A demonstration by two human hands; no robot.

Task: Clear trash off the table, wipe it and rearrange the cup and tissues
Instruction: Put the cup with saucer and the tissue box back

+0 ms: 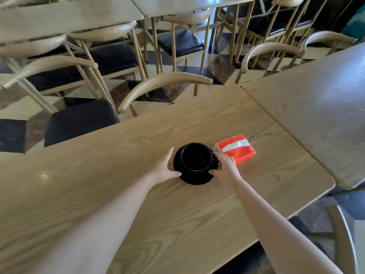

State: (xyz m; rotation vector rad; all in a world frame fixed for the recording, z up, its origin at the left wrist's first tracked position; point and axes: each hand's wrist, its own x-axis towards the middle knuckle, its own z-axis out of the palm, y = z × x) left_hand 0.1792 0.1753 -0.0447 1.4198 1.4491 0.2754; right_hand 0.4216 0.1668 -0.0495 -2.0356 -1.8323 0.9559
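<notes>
A black cup [195, 157] stands upright on a black saucer [194, 179] near the middle of the wooden table [118, 175]. My left hand [165, 168] cups the saucer's left rim, thumb and fingers spread around it. My right hand [225, 167] holds the saucer's right rim beside the cup's handle. A red tissue pack [236, 149] with a white strip on top lies flat just right of the cup, touching my right fingers.
A second wooden table [316, 115] abuts on the right. Wooden chairs with dark seats [83, 119] stand along the far edge, and more chairs and tables fill the room behind. A chair [343, 224] sits at the near right corner.
</notes>
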